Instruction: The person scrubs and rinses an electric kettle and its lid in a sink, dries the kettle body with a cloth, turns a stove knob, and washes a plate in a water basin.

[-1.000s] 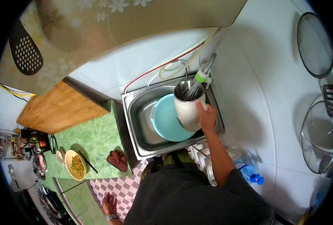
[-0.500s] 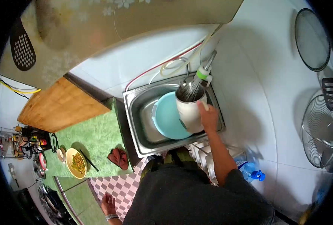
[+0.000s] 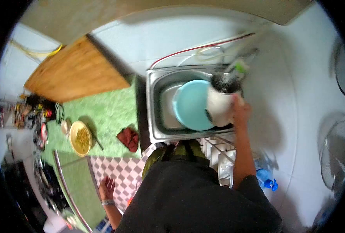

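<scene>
My right hand [image 3: 241,113] is closed around the handle of a white kettle [image 3: 218,105] with an open top and a dark metal inside. The kettle is over the right side of the steel sink [image 3: 151,105], partly in front of a light blue basin [image 3: 192,101]. A tap with a green and white spray head [image 3: 240,66] points into the kettle's mouth, and water streams from it, blurred. Low on the left, away from the counter top, hangs my left hand [image 3: 107,188], fingers apart, holding nothing.
On the green counter [image 3: 102,116] are a yellow bowl of food [image 3: 80,139], a small bowl [image 3: 66,127] and a dark red cloth [image 3: 128,139]. A wooden board [image 3: 77,75] stands behind. A blue-capped bottle [image 3: 266,179] and a white rack [image 3: 219,157] are at right.
The head view has shifted, so the sink and kettle appear further right and higher. My right hand still holds the kettle under the running water. My left hand still hangs with nothing in it.
</scene>
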{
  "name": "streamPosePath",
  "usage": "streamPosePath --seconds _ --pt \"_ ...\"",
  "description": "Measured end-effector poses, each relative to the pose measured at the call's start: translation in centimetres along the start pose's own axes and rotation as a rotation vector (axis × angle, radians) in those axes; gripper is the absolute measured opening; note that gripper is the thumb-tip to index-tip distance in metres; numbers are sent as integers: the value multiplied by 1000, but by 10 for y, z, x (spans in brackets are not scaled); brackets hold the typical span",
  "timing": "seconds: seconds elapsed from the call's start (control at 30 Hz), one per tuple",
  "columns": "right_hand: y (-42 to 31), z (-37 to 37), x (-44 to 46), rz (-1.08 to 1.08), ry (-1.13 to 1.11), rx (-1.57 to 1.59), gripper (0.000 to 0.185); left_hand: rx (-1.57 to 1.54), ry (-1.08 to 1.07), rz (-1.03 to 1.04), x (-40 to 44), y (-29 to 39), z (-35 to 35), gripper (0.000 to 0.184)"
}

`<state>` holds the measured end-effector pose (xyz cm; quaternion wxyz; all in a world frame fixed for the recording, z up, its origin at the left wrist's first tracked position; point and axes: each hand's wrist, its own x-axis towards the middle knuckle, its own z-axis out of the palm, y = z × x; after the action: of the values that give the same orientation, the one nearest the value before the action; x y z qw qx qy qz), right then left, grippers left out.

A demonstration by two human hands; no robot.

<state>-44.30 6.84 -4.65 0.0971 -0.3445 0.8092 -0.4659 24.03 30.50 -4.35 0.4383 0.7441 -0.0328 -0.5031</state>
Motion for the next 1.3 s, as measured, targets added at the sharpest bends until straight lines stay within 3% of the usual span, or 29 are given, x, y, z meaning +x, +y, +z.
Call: streamPosePath --seconds 0.03,0.1,0.17,0.23,0.3,0.37,0.4,0.47,0.53,0.67,0.77,0.87,0.93,1.07,1.1,1.2,1.27,1.3 --pt "-31 -19 -4 269 -153 395 40 -20 16 13 -5 0 4 32" --pt "-40 -17 -8 185 -175 333 34 -34 4 -4 -10 2 12 29" --pt "-27 3 -8 235 -248 371 36 -16 2 -65 -9 1 17 28" --pt "19 16 9 214 -207 328 37 9 30 -73 -7 2 21 28" --pt "-5 -2 11 274 -232 348 37 -19 30 -45 -15 8 27 30" --pt "-55 0 -5 346 -114 634 35 -5 35 -49 -20 5 19 30" --pt "-48 13 -10 342 -92 617 35 -15 25 -53 -13 0 11 30" --pt "-13 19 -7 193 -172 275 31 -14 12 -108 4 -9 -1 30" --pt "-26 1 5 378 -259 187 41 -22 24 -94 0 -5 -2 31" --pt "-30 -1 3 312 -205 231 50 10 38 -110 -13 4 11 31" --pt "25 20 10 185 -263 50 39 11 -14 -124 3 0 2 32" --pt "-60 -5 1 326 -204 334 32 -18 15 -90 0 6 5 33" --pt "-53 -6 -2 409 -154 424 31 -5 -19 -94 5 8 5 32" --pt "24 24 12 194 -167 2 30 -21 -14 -92 14 16 14 29" --pt "-24 -5 8 316 -252 142 42 -50 -19 -81 12 18 12 28" --pt "-26 -5 2 404 -255 367 60 -30 -5 -117 16 21 15 27" --pt "-17 17 8 313 -286 162 34 -25 -20 -124 18 22 18 27" --pt "1 22 10 166 -198 22 41 -17 -22 -92 15 22 22 27"
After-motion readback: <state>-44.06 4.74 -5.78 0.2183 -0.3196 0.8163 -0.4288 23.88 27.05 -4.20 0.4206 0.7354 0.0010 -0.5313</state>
